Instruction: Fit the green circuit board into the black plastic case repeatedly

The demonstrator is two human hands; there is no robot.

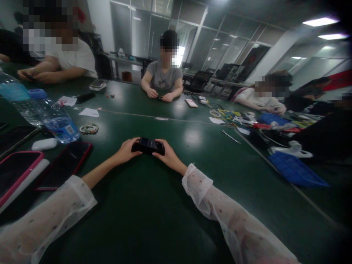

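Observation:
Both hands grip a small black box-shaped device [149, 145] over the green table, one at each end. Its top seems to carry a dark rectangular panel; its exact kind is too dark to make out. My left hand [128, 150] is closed around the left end, thumb on the near side and fingers on the far side. On the right end my right hand [168, 153] is closed in the same way. Whether the device rests on the table [143, 220] or is held just above it, I cannot tell.
To the left are a red-edged phone [67, 165], a pink-cased phone [19, 172], a white case [44, 144], water bottles [59, 123] and a bracelet [88, 128]. A wrench [231, 137], blue tray [297, 170] and cables [227, 115] lie right. Several people sit around.

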